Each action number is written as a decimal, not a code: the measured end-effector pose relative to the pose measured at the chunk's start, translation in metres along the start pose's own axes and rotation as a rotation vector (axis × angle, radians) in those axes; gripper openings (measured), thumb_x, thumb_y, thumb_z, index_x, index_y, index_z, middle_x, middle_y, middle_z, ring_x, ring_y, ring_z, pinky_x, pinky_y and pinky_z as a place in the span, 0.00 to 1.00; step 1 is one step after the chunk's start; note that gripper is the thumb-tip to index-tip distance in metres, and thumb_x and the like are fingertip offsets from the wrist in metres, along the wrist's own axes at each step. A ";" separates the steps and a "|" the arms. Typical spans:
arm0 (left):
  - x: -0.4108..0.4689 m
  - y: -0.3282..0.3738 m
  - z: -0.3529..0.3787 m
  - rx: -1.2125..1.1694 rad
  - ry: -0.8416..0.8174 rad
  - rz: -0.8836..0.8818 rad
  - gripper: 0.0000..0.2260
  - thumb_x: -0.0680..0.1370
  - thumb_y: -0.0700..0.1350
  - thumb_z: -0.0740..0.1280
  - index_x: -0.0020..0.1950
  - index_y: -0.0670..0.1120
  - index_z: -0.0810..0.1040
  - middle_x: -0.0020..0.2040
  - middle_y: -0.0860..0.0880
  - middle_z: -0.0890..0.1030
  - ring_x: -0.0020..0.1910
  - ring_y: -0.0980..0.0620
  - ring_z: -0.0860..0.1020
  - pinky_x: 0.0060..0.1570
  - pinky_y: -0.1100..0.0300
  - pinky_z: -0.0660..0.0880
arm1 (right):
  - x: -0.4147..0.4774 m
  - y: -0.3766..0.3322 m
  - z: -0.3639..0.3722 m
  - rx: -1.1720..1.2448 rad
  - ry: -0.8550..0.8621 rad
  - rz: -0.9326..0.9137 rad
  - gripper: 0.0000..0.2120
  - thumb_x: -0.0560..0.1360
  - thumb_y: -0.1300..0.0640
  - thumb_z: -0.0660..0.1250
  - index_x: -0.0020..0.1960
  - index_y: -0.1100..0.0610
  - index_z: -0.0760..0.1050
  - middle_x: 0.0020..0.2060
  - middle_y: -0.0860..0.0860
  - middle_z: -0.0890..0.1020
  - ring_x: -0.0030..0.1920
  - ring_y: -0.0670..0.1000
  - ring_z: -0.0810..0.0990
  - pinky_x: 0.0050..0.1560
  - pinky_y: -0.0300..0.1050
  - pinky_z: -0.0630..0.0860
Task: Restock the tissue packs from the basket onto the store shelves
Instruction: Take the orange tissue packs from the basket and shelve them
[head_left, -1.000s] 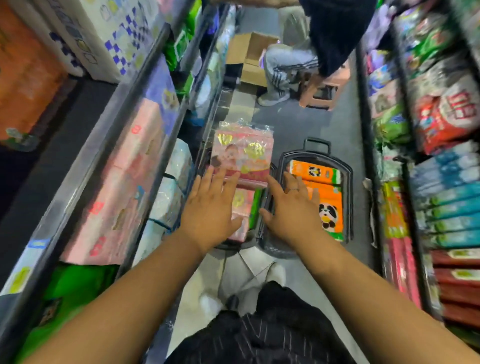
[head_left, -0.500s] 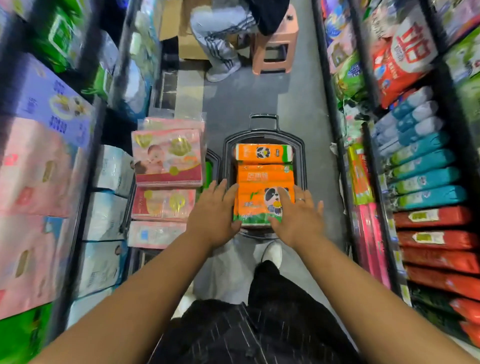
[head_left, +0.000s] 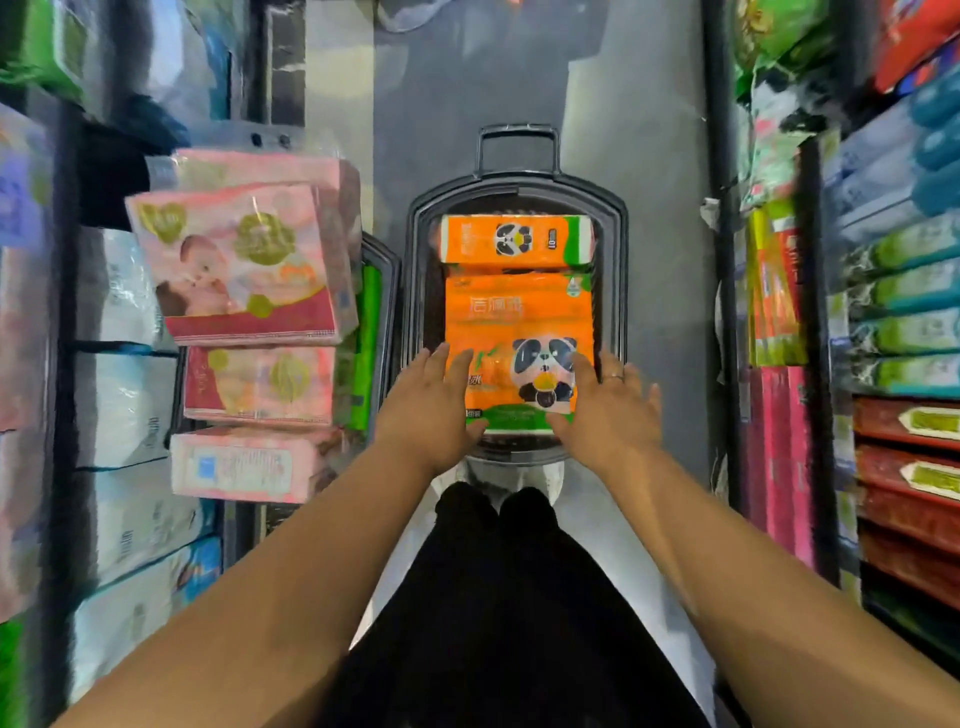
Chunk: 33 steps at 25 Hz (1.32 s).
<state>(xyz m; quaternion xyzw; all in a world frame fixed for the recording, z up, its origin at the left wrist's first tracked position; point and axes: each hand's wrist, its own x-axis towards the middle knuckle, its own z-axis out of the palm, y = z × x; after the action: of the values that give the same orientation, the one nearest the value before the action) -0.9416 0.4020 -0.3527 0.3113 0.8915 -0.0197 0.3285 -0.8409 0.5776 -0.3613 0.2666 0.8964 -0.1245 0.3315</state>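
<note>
Both hands have swung across from the pink baby-print packs (head_left: 244, 270) at 9 o'clock, where they were a second ago, and now sit over the basket (head_left: 619, 291) on the aisle floor, dead ahead. Left hand (head_left: 428, 410) lies on the 7 o'clock corner of the orange panda tissue pack (head_left: 519, 322) and right hand (head_left: 610, 415) on its 5 o'clock corner. So the pack lies straight out at 12 from both wrists, bracketed evenly — neither hand looks nearer. Its long axis runs 12 to 6, along the basket, while a second orange pack (head_left: 514, 241) lies crosswise, 9 to 3, butted against its far end. Fingers (head_left: 439, 366) are fairly straight, moderately spread and laid flat on the wrapper, nothing clamped yet; whether the thumbs have hooked the near edge I can't tell. My read: a two-handed squeeze on the long sides comes next, then a lift toward the shelves (head_left: 721, 130) — and that slick wrapper could slip.
</note>
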 end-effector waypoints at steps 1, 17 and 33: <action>0.016 -0.004 0.012 -0.011 -0.012 -0.016 0.40 0.77 0.62 0.63 0.79 0.47 0.46 0.79 0.42 0.51 0.78 0.42 0.50 0.76 0.48 0.51 | 0.017 0.003 0.011 0.008 -0.003 0.016 0.40 0.76 0.35 0.60 0.79 0.49 0.46 0.78 0.55 0.53 0.76 0.61 0.53 0.72 0.62 0.56; 0.164 -0.049 0.163 -0.757 -0.056 -0.429 0.46 0.67 0.53 0.78 0.75 0.48 0.53 0.70 0.46 0.69 0.67 0.43 0.71 0.66 0.45 0.69 | 0.175 0.021 0.147 0.563 -0.034 0.325 0.58 0.61 0.41 0.80 0.77 0.57 0.49 0.72 0.59 0.67 0.70 0.62 0.67 0.66 0.60 0.70; -0.016 -0.030 0.032 -1.003 0.291 -0.502 0.47 0.60 0.55 0.80 0.72 0.51 0.59 0.65 0.47 0.71 0.64 0.44 0.72 0.63 0.40 0.70 | 0.016 -0.010 0.008 0.804 0.075 0.047 0.51 0.59 0.50 0.83 0.72 0.58 0.58 0.66 0.59 0.67 0.67 0.59 0.67 0.65 0.49 0.67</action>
<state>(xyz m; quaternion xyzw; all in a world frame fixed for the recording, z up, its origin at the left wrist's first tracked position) -0.9306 0.3612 -0.3737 -0.1040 0.8744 0.3710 0.2950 -0.8527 0.5725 -0.3777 0.3997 0.7814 -0.4479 0.1704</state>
